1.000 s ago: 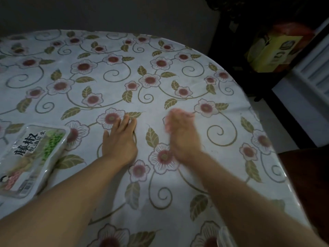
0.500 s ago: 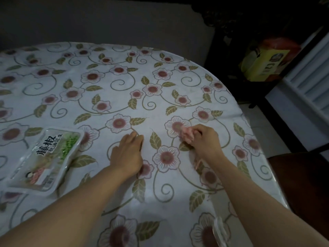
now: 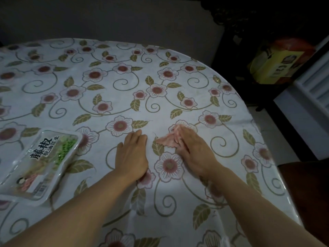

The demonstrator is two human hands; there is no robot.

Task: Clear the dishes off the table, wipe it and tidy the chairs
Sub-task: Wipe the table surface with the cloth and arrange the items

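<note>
We seem to be in the dim dining corner of a home: a round counter (image 3: 124,82) covered in a flowered plastic cloth, a sealed snack tray (image 3: 38,164) lying on it, a dark wooden chair (image 3: 306,189) tucked beside, and a dark shelf (image 3: 249,50) holding a yellow box (image 3: 277,66).

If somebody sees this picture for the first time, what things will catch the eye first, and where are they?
First the two hands in the middle of the floral tablecloth: the left hand rests flat, and the right hand presses a pink cloth beside it. Next, a sealed food tray with a printed label lies near the table's left edge. In the dark upper right, a yellow box stands out on a shelf.
</note>
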